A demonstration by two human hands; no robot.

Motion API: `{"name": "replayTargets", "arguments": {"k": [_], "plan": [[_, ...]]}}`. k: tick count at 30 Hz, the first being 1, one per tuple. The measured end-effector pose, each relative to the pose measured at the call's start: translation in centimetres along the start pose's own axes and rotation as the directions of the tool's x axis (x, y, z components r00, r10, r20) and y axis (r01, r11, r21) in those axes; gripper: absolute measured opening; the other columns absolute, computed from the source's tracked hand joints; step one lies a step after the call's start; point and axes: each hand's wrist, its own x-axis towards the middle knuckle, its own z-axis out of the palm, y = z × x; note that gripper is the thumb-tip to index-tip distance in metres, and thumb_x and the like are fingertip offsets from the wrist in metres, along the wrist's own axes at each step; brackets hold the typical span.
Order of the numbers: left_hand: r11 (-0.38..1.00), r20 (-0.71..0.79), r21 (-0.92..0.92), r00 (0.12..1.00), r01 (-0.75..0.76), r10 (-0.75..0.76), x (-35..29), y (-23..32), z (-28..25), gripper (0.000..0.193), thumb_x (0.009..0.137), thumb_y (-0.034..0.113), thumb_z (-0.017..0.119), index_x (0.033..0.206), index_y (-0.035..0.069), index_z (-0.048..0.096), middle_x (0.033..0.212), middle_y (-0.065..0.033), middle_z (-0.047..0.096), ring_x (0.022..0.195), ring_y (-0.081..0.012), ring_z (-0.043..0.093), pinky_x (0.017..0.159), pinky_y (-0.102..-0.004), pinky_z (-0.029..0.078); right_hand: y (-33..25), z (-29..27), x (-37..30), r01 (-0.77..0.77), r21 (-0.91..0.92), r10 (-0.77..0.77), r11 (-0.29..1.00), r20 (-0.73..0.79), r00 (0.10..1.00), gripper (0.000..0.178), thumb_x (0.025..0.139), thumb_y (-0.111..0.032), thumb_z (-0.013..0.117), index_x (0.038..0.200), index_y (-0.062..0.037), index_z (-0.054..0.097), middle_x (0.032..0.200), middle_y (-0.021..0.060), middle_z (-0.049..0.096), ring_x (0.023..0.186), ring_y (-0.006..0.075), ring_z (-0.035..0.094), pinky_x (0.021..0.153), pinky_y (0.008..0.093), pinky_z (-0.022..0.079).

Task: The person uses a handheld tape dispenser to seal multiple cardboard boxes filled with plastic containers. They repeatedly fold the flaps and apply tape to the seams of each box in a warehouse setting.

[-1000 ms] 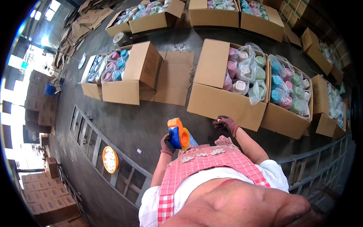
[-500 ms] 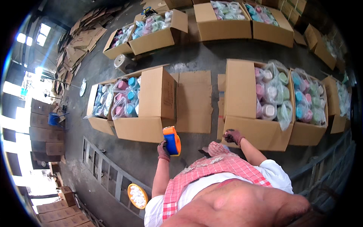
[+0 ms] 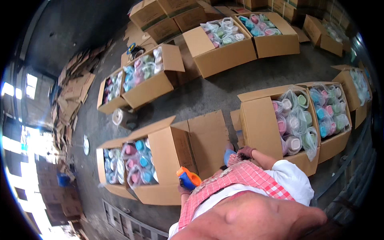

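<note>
My left hand [image 3: 183,189], in a dark reddish glove, is closed around an orange and blue tape dispenser [image 3: 190,178]. It is beside the near corner of an open carton [image 3: 170,156] on the left. My right hand [image 3: 245,152], gloved too, is in front of my checked apron [image 3: 236,176], near the corner of another open carton [image 3: 262,124]. Its fingers look curled; whatever they may hold is too small to make out. Plastic-bagged pink, blue, green and white containers [image 3: 294,125] fill the right carton. Similar bagged containers [image 3: 140,162] fill the left one.
A flat cardboard sheet [image 3: 209,140] lies between the cartons. Another row of filled cartons [image 3: 228,54] stands farther off. A round bin [image 3: 123,118] is behind the left cartons, and a metal ladder-like frame [image 3: 128,224] lies at lower left. Flattened cardboard [image 3: 74,96] is heaped far left.
The view has turned and moved toward the gap between the cartons. My left hand has drawn closer to my apron with the tape dispenser, and my right hand is now nearer my body.
</note>
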Motion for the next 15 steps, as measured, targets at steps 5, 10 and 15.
{"name": "replayTargets", "arguments": {"k": [5, 10, 15], "plan": [[0.983, -0.026, 0.139, 0.992, -0.118, 0.123, 10.4, 4.1, 5.4, 0.042, 0.085, 0.030, 0.042, 0.115, 0.003, 0.048, 0.109, -0.0126, 0.055, 0.101, -0.0287, 0.053, 0.091, -0.0413, 0.039, -8.8, -13.2, 8.1, -0.072, 0.792, 0.054, 0.606, 0.049, 0.997, 0.018, 0.072, -0.023, 0.059, 0.064, -0.0063, 0.056, 0.061, 0.0068, 0.057, 0.047, 0.0164, 0.051, 0.043, 0.0289, 0.040], [0.982, 0.135, 0.128, 0.983, -0.141, 0.123, 18.0, 6.2, 17.8, 0.043, 0.087, 0.032, 0.039, 0.117, 0.003, 0.047, 0.114, -0.0110, 0.053, 0.102, -0.0285, 0.051, 0.092, -0.0420, 0.039, -14.7, -23.6, 15.5, 0.020, 0.914, 0.065, 0.406, -0.051, 0.997, 0.017, 0.074, -0.022, 0.061, 0.065, -0.0102, 0.052, 0.059, 0.0029, 0.053, 0.047, 0.0132, 0.048, 0.042, 0.0275, 0.038], [0.987, 0.271, 0.126, 0.953, 0.102, -0.133, 31.0, 9.3, 27.3, 0.040, 0.085, 0.032, 0.041, 0.114, 0.005, 0.049, 0.111, -0.0096, 0.054, 0.102, -0.0264, 0.052, 0.093, -0.0392, 0.038, -17.7, -27.4, 22.1, 0.051, 0.931, 0.076, 0.361, -0.084, 0.994, 0.013, 0.074, -0.021, 0.062, 0.073, -0.0110, 0.055, 0.063, 0.0036, 0.056, 0.050, 0.0151, 0.051, 0.044, 0.0296, 0.040]]}}
